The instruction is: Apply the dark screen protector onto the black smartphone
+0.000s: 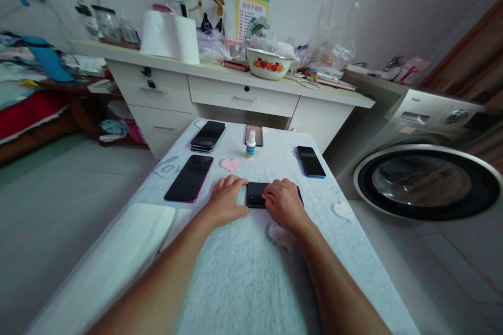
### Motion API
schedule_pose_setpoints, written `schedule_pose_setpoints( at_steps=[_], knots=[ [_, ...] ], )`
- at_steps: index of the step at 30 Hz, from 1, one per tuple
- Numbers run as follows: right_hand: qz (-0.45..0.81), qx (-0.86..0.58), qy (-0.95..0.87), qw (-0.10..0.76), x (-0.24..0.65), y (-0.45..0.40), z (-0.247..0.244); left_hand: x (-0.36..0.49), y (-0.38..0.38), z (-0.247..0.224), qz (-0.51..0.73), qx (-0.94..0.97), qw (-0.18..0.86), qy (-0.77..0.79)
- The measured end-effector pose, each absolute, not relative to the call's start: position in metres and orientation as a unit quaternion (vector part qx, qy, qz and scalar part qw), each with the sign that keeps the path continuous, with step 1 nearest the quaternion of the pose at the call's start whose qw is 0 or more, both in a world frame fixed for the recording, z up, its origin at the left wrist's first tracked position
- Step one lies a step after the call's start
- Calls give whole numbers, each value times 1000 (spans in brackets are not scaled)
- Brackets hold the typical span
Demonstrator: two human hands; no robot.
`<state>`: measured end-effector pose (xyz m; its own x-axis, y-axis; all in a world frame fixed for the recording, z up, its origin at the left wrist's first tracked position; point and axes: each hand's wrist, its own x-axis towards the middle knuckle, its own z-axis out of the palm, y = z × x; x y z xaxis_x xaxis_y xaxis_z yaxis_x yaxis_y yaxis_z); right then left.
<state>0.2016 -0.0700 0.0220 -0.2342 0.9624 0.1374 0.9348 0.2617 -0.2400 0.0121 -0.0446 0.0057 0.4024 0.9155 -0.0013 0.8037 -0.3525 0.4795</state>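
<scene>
A black phone (255, 189) lies across the cloth-covered table, its camera block facing up. My left hand (228, 200) touches its left end, with thumb and fingers spread apart around the edge. Over the phone's right part rests my right hand (285, 203), fingers bent and pressed together near the camera block; what they pinch, if anything, is too small to make out. A small white bottle with a blue and yellow label (250, 145) stands beyond the phone. Left of my left hand lies a larger dark phone with a pink edge (189, 178).
Phones are stacked (208, 135) at the table's back left. A blue-edged phone (310, 162) lies at the right, and a brown-framed case (257, 135) behind the bottle. A white desk (243, 95) stands beyond, a washing machine (432, 115) to the right.
</scene>
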Motion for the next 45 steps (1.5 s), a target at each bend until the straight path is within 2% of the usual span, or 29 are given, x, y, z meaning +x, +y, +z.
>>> schedule_pose_setpoints(
  at_steps=[8, 21, 45],
  knots=[
    [81, -586, -798, 118, 203, -75, 24, 12, -43, 1, 140, 813, 201, 529],
    [30, -598, -790, 133, 192, -74, 20, 12, -44, 4, 139, 811, 203, 530],
    [36, -551, -824, 131, 169, -77, 21, 12, -44, 2, 146, 809, 204, 532]
  ],
)
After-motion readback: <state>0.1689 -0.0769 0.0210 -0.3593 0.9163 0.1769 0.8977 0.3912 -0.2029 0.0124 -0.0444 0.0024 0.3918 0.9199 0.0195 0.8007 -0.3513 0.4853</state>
